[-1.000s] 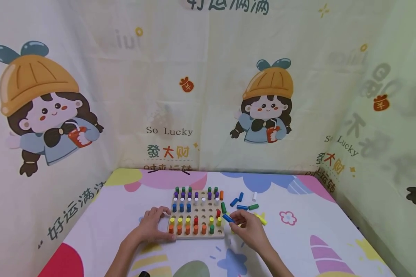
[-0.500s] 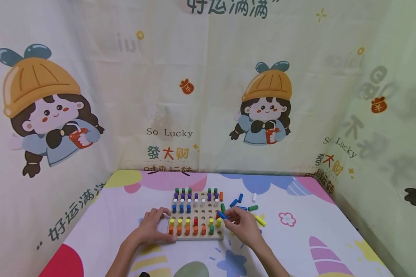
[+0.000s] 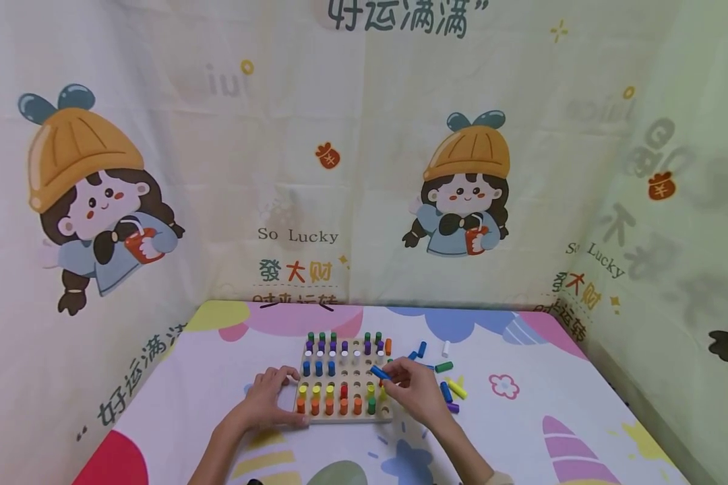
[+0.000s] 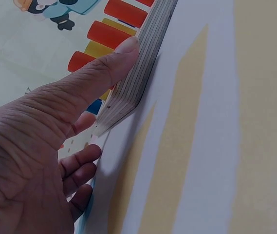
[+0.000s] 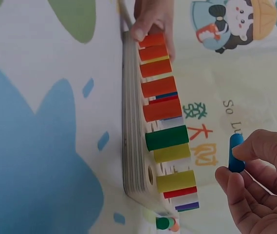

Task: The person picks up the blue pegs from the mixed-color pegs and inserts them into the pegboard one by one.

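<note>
A wooden pegboard (image 3: 346, 422) lies on the table, holding rows of orange, yellow, blue, white, purple and green pegs, with some bare holes. My left hand (image 3: 268, 397) grips its front-left corner; in the left wrist view the thumb (image 4: 121, 56) lies against the front edge and the index finger bends at the side. Above the board's right part, my right hand (image 3: 418, 391) pinches a blue peg (image 3: 378, 371) between thumb and fingers. The right wrist view shows this blue peg (image 5: 236, 151) held clear of the standing pegs. My right hand hides part of the board's right edge.
Right of the board lie loose pegs: a purple peg (image 3: 453, 408), a yellow peg (image 3: 457, 387), a green peg (image 3: 444, 367), a white peg (image 3: 445, 348) and several blue ones. An orange peg (image 3: 388, 346) is by the board's right edge. Printed cloth walls surround the table.
My right hand has moved left and slightly up with the blue peg, from beside the board to over it. Loose blue and purple pegs behind it are now uncovered. My left hand keeps its grip.
</note>
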Demonstrator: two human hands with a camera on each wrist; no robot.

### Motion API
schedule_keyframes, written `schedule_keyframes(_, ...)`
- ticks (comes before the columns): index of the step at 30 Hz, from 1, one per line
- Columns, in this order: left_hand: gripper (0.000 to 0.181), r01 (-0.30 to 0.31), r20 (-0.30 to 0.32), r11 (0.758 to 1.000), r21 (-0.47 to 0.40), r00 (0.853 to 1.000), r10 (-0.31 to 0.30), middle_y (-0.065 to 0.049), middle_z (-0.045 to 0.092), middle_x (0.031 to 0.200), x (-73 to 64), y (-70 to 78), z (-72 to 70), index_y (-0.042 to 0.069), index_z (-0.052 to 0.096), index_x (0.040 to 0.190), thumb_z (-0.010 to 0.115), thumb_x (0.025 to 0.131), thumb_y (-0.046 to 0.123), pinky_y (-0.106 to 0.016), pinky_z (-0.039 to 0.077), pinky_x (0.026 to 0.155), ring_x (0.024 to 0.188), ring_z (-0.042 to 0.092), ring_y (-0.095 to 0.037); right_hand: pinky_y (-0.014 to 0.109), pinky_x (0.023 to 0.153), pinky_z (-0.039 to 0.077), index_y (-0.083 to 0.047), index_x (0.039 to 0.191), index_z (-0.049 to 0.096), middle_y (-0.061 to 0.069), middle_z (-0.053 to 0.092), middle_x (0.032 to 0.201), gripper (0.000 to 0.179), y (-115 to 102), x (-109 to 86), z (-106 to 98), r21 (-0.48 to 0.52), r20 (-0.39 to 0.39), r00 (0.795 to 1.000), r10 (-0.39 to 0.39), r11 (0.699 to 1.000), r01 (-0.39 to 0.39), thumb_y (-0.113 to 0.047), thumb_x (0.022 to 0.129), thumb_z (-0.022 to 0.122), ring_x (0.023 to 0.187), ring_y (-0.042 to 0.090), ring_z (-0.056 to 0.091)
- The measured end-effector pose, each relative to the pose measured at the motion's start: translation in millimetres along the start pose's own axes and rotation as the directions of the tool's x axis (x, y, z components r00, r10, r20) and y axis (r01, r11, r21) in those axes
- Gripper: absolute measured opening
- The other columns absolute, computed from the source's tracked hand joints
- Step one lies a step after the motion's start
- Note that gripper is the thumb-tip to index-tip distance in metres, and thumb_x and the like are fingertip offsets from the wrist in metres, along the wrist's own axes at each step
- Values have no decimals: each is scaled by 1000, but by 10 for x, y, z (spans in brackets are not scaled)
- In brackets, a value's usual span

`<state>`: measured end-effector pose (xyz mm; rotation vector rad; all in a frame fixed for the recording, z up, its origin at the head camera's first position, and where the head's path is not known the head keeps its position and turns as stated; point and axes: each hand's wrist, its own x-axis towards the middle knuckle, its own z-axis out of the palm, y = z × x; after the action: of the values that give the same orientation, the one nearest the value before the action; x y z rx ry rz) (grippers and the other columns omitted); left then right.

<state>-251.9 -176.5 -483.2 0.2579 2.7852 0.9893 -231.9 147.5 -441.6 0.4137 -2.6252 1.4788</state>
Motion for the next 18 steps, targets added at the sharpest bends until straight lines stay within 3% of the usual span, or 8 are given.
schedule_keyframes(18,76,-16,-6,1000,6,1000,16,-9,52,121,-6,0,-9,23,53,120,95,64,52,-60,41,94,111,43,-32,24,79,56,-7,104,71,2,69,95,14,-43,119,210,4,10,1000,-7,1000,7,-6,91,75,84,15,64)
